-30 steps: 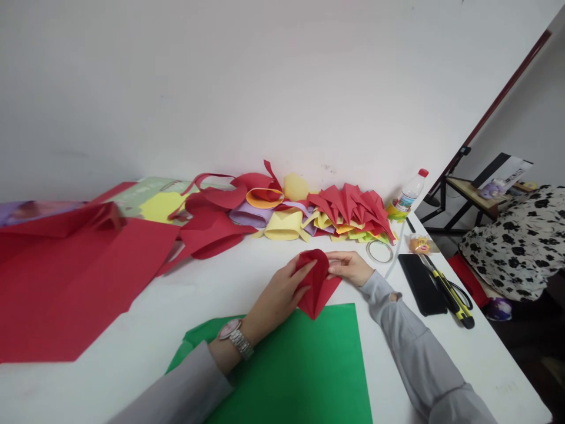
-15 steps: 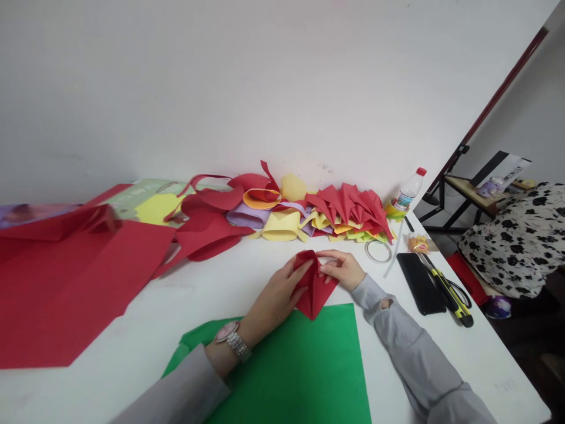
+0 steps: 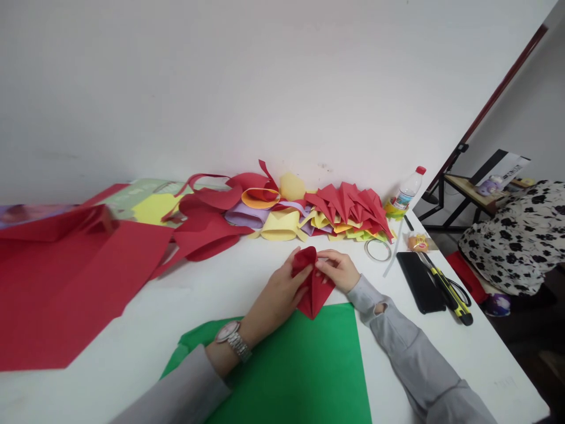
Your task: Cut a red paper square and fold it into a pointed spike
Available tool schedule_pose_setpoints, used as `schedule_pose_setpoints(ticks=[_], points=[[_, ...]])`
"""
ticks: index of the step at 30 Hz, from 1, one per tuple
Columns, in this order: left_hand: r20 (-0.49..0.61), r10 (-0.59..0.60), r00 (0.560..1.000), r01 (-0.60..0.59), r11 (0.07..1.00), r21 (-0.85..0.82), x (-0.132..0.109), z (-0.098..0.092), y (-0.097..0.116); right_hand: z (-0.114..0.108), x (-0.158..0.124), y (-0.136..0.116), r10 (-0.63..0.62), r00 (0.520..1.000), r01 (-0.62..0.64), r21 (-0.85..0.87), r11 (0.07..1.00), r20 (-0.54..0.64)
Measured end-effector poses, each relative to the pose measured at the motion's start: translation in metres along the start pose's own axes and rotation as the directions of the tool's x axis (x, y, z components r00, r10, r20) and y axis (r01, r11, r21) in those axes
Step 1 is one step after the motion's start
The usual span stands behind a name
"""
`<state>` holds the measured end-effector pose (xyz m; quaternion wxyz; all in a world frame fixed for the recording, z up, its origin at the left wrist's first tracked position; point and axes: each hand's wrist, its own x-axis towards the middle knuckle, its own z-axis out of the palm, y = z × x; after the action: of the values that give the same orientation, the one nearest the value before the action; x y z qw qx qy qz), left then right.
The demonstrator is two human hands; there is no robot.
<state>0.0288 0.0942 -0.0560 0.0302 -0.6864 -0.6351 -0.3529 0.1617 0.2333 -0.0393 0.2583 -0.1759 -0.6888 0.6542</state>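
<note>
Between my hands is a piece of red folded paper [image 3: 312, 299], its lower point over the far edge of a green sheet [image 3: 300, 365]. My left hand [image 3: 282, 291] grips the paper from the left, with thumb and fingers on its face near the centre crease. From the right, my right hand [image 3: 339, 270] pinches its upper right part, fingertips close to the crease. The paper's top stands up in a rounded fold. Some fingers are hidden behind the paper.
Folded red paper pieces [image 3: 348, 203] and curled paper shapes [image 3: 282, 225] line the wall. Large red sheets [image 3: 79, 294] lie left. At right are a tape roll [image 3: 378, 249], bottle [image 3: 408, 191], black phone [image 3: 421, 282] and yellow-black cutter [image 3: 451, 296]. A patterned cloth [image 3: 516, 235] shows beyond the table edge.
My right hand has shifted slightly left toward the crease. The paper's top now bulges into a rounder fold, and its right side shows narrower.
</note>
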Motion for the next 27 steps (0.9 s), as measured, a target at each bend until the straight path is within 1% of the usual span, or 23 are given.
schedule_pose_setpoints(ticks=[5, 11, 15, 20, 27], points=[[0.018, 0.009, 1.0, -0.01, 0.998, 0.062, -0.001, 0.003, -0.001, -0.002, -0.001, -0.003, 0.007, 1.0, -0.007, -0.015, 1.0, -0.002], [0.038, 0.005, 0.999, -0.011, 0.984, 0.176, 0.002, -0.004, 0.01, -0.011, -0.004, -0.007, 0.067, 0.998, -0.067, -0.011, 0.998, -0.007], [0.043, 0.007, 0.999, -0.017, 0.975, 0.223, 0.004, -0.007, 0.014, -0.011, -0.004, -0.009, 0.057, 0.998, -0.058, -0.015, 0.998, -0.024], [0.037, 0.012, 0.999, -0.02, 0.972, 0.236, 0.004, -0.006, 0.014, -0.01, -0.005, -0.011, 0.036, 0.998, -0.038, -0.029, 0.999, -0.059], [0.065, 0.027, 0.998, -0.041, 0.973, 0.228, 0.004, -0.007, 0.013, -0.012, -0.006, -0.007, 0.046, 0.991, -0.048, -0.007, 0.999, -0.125]])
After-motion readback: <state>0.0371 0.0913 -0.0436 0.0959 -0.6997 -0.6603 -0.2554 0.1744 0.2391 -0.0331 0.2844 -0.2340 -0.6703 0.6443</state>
